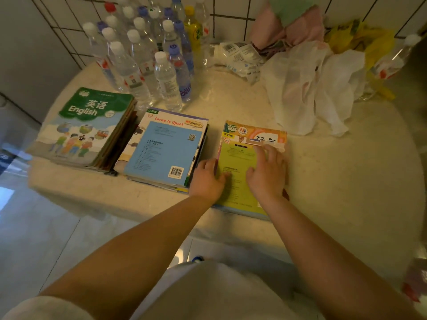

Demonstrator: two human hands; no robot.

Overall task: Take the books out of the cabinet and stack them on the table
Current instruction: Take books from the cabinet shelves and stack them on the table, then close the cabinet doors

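Both arms reach out from the bottom of the view to a yellow book (240,167) at the near edge of the tabletop (335,172). That book is the top one of a low pile. The left hand (206,179) lies on its left edge with the fingers flat. The right hand (268,172) lies on its right side with the fingers spread and pressing down. Neither hand is curled round anything.

Left of the yellow book, just beside it, is a pile with a blue book (164,151) on top. Left of that sits a thicker pile with a green English book (85,125) on top.

The step in hand looks like tidying this third pile so its edges line up. The cabinet is not in view, so it cannot be told how many books are left inside. Next the person likely needs to let go and go back for more books.

Behind the blue book stand many plastic bottles (147,54); they look clear, and whether water is in them cannot be told. Past the yellow book, far right, lie white bags (312,86) and a yellow bag (369,42). What is in them is hidden.
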